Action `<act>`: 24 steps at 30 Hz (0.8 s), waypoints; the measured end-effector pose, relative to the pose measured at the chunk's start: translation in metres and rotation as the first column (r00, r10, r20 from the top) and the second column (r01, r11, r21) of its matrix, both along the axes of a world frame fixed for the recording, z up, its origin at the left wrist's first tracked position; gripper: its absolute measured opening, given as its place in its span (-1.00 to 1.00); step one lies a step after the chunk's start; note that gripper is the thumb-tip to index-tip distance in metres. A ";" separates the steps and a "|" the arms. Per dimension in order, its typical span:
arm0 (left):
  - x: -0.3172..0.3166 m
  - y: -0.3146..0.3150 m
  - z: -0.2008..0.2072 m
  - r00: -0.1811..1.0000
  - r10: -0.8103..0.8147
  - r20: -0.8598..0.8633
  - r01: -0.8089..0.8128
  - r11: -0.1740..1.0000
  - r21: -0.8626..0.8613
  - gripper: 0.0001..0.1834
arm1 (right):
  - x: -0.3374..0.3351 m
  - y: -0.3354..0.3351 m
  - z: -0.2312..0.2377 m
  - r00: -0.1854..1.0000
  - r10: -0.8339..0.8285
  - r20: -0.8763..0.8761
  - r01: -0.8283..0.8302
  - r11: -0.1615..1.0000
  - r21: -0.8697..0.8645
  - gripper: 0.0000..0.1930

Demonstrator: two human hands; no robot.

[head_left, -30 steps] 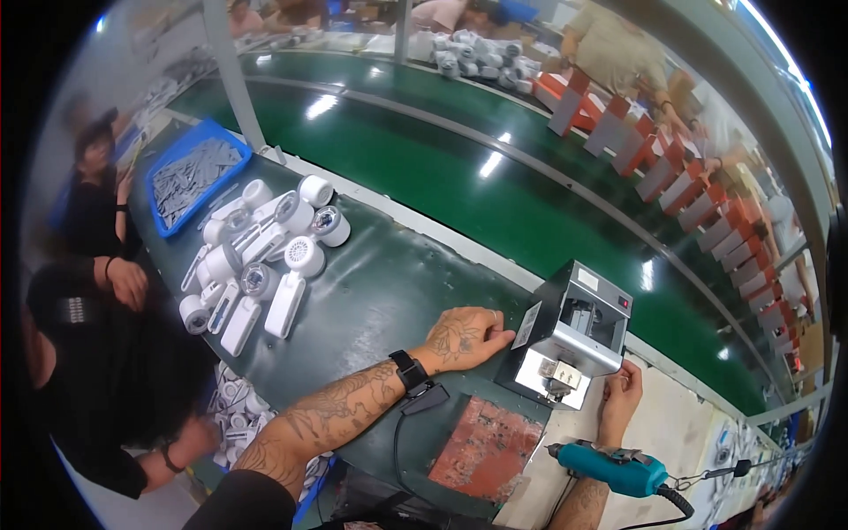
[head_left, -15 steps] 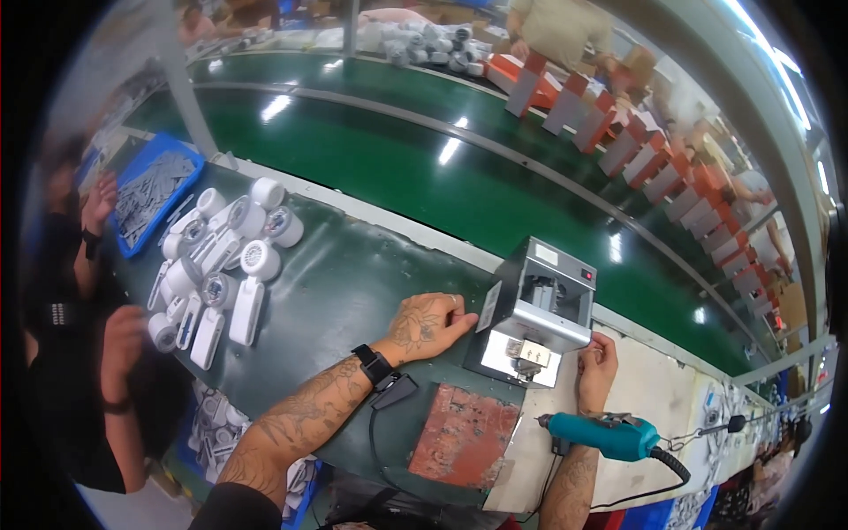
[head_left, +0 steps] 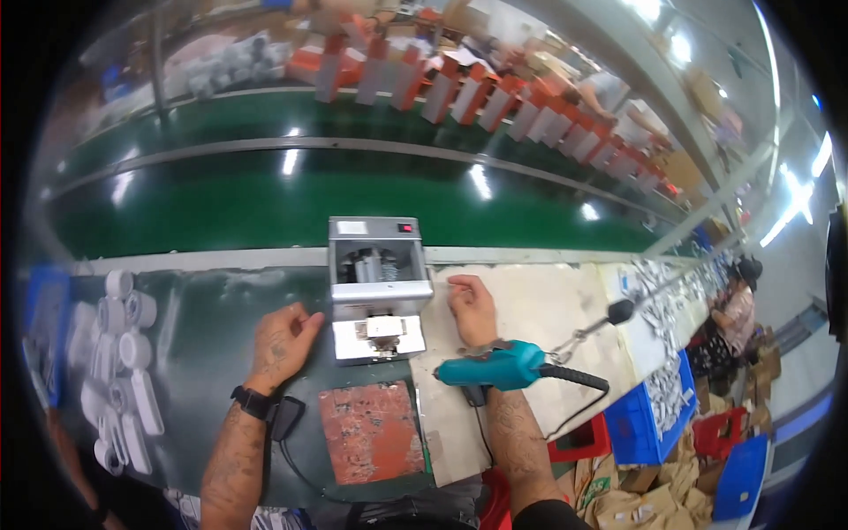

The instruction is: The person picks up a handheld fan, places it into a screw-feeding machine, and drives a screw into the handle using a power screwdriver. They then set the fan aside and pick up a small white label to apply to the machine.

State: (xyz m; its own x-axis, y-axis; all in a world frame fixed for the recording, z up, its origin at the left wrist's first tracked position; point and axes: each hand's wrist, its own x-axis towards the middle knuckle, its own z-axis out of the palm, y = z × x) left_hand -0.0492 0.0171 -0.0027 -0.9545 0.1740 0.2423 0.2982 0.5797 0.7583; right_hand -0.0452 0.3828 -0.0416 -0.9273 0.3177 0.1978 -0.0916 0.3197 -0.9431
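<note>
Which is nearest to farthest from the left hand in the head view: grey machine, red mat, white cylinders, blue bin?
From the left hand:
1. Grey machine, just right of it.
2. Red mat, below right.
3. White cylinders, far left.
4. Blue bin, far right.

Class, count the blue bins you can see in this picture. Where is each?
2: one blue bin at lower right holding small pale parts, one at the far left edge, blurred. Others may be hidden.
</note>
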 end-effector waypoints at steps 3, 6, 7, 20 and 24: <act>0.001 -0.013 0.003 0.997 0.048 0.056 -0.051 0.997 0.062 -0.63 | -0.007 -0.013 -0.001 0.999 0.052 -0.017 -0.052 0.998 -0.034 -0.68; 0.002 -0.010 0.007 0.997 0.055 0.059 -0.054 0.998 -0.016 -0.64 | 0.001 -0.011 0.007 0.999 0.033 0.000 -0.033 0.999 -0.015 -0.67; 0.001 -0.007 0.003 0.997 0.051 0.053 -0.051 0.999 -0.005 -0.63 | 0.002 -0.010 0.009 1.000 0.021 0.000 -0.021 1.000 0.000 -0.67; 0.002 -0.007 0.007 0.998 0.056 0.030 -0.055 0.998 -0.040 -0.58 | 0.002 -0.010 0.012 0.998 0.066 -0.001 -0.066 0.998 -0.011 -0.66; 0.001 -0.008 0.005 0.999 0.044 -0.007 -0.044 0.998 -0.034 -0.58 | 0.001 -0.011 0.011 0.998 0.068 -0.004 -0.068 0.997 -0.033 -0.65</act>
